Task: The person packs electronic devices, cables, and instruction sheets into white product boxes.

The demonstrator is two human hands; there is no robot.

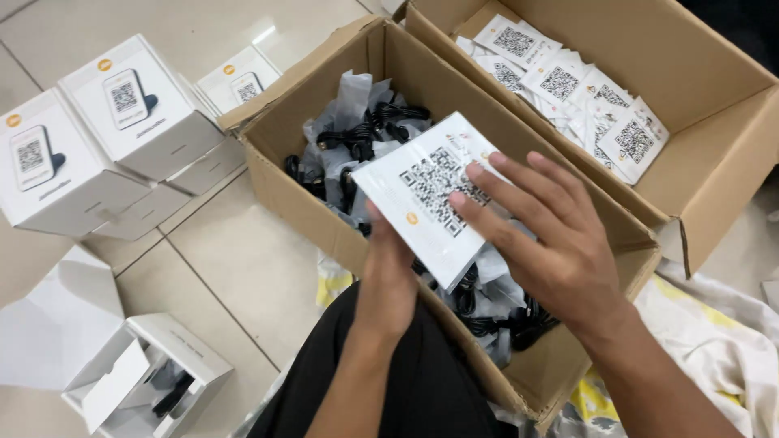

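The left hand [388, 272] grips a white coded card [430, 195] from below, the right hand [540, 235] resting spread fingers on top, above the cardboard box [284, 174] of bagged black cables [365, 134]; beside that box, another holds more cards [568, 89]

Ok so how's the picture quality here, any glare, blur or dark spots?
Head view: even, soft light; a small glare patch on the floor tile near the top; the right hand looks slightly motion-blurred at the fingertips; the white card held in the left hand is sharp; the black cables in the cardboard box lose detail in shadow.
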